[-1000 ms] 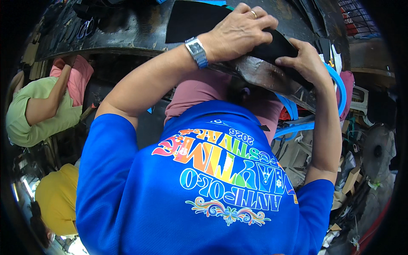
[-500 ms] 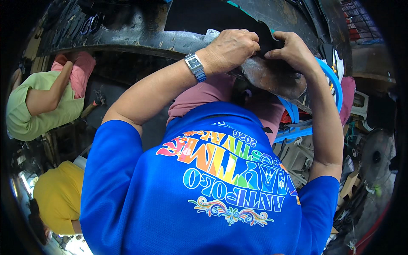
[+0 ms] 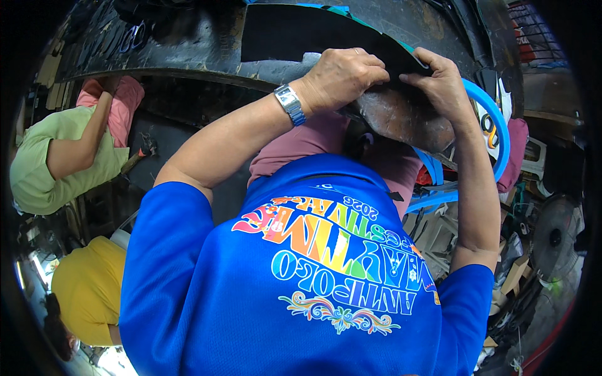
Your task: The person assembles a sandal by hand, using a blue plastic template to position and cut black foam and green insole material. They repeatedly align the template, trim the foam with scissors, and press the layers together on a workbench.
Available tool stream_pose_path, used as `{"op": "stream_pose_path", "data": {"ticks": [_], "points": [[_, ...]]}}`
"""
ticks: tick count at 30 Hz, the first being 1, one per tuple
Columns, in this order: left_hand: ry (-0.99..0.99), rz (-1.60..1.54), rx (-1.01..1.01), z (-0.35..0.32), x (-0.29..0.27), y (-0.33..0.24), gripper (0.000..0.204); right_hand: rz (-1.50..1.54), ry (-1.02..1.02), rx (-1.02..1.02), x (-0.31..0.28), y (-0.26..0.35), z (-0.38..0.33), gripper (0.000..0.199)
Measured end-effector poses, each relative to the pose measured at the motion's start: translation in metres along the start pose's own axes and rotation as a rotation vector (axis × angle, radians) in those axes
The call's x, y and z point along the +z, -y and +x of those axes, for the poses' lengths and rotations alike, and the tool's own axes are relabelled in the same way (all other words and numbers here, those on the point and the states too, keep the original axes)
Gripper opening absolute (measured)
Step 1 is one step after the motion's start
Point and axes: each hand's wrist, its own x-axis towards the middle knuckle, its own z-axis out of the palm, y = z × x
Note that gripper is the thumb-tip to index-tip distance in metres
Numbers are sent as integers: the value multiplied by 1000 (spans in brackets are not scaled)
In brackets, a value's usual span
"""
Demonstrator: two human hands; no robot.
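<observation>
A wide black sheet [image 3: 282,34] with a green-teal strip along its far edge lies over the workbench. My left hand [image 3: 345,75], with a silver watch on its wrist, is closed at the sheet's near edge; its fingertips are curled out of sight. To its right, my right hand [image 3: 444,86] pinches the sheet's right end between thumb and fingers, where the material is lifted and bent. Below both hands, a scuffed brown rounded slab [image 3: 404,119] juts out at the bench edge. A small pale patch [image 3: 311,57] shows next to my left hand.
The dark bench [image 3: 188,59] carries scissors [image 3: 133,37] at far left. A blue hoop-like rim [image 3: 501,141] stands right of my right forearm. A fan [image 3: 555,238] and clutter are at the right. Two people, in a green shirt [image 3: 75,153] and a yellow shirt [image 3: 88,291], are at left.
The black sheet's right part has swung toward me and now lies flatter, showing more of its surface. My right hand has shifted slightly nearer, and my left hand slightly right.
</observation>
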Motion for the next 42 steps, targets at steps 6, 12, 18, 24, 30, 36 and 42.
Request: {"op": "stream_pose_path", "data": {"ticks": [6,12,18,24,30,36,42], "points": [[44,49,-12,-1,-2,-1,21,186,138,-28,-5,-16,4,37],[112,109,-19,3,-6,-2,18,-4,240,45,-14,-9,21,38],[168,105,-66,6,-6,-2,20,-447,168,-135,-3,16,25,35],[210,79,-69,15,-9,-5,24,-739,139,0,10,36,25,35],[250,84,-143,24,-6,-12,24,-643,-56,-5,-7,26,-1,45],[218,23,-106,31,10,-15,13,-154,33,192,-12,6,-12,48],[161,-45,-7,21,11,-10,15,-24,40,41,-8,1,-11,37]]}}
